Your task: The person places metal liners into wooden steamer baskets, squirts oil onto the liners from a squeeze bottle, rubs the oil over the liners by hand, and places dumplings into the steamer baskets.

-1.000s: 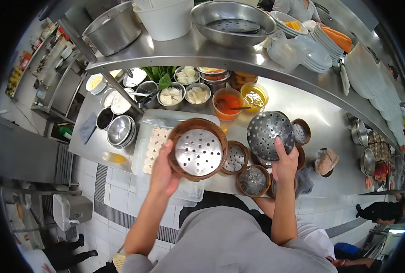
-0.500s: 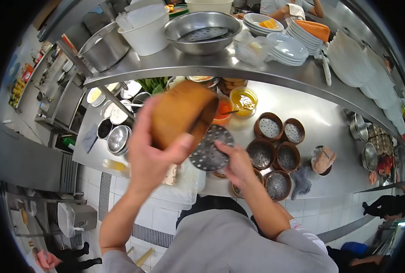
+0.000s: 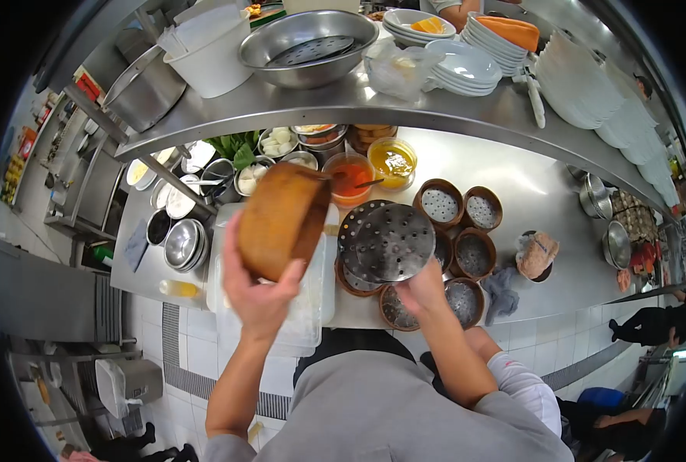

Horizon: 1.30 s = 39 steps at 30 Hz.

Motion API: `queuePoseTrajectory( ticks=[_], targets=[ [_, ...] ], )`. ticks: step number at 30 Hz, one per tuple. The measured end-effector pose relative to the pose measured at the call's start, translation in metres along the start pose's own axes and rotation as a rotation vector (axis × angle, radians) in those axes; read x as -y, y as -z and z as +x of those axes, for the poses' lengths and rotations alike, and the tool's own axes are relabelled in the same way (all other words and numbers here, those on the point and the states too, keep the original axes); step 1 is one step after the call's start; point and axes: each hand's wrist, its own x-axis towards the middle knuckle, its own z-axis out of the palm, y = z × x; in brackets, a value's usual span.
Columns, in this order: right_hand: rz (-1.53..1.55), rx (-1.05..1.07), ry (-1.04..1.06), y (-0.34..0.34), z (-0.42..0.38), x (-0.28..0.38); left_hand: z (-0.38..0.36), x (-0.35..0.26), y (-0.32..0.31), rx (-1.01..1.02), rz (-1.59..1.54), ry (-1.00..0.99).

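My left hand (image 3: 259,300) is closed round a wooden steamer basket (image 3: 277,219), which it holds tipped on its side above a clear plastic container (image 3: 320,285). To its right, my right hand (image 3: 424,289) grips perforated metal discs (image 3: 397,245) by their lower edge; two seem to overlap. Basket and discs are apart. Below and beside the discs stand several small round steamer baskets (image 3: 474,254) with perforated discs inside. The discs and my right hand hide part of these baskets.
A tub of yellow liquid (image 3: 393,163) and a tub of orange liquid (image 3: 349,179) stand behind the discs. Overhead runs a steel shelf (image 3: 312,115) with a metal bowl (image 3: 308,50) and plates (image 3: 466,68). At right lie a grey cloth (image 3: 501,292) and a bowl with pinkish food (image 3: 537,254).
The basket has moved left and turned more upright on its side. The discs have moved right, away from it, and now fan apart. The camera view has shifted slightly.
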Motion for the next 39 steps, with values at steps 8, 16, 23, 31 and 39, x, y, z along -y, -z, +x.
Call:
queuePoseTrajectory(
  ticks=[8,16,23,31,39],
  targets=[
    [0.119,0.211,-0.096,-0.104,-0.038,0.119,0.014,0.005,0.059,-0.201,-0.54,0.238],
    [-0.338,0.162,0.14,-0.243,0.035,0.182,-0.009,0.025,0.077,-0.139,-0.68,0.352],
    [-0.552,-0.017,0.312,-0.264,0.021,0.21,-0.027,0.037,0.1,-0.137,-0.725,0.482],
    [-0.745,0.143,0.341,-0.189,-0.046,0.127,-0.014,0.059,0.06,-0.03,-1.085,0.849],
    [-1.867,0.601,0.856,-0.069,-0.005,0.012,-0.034,0.074,-0.049,0.025,-1.163,1.027]
  ],
)
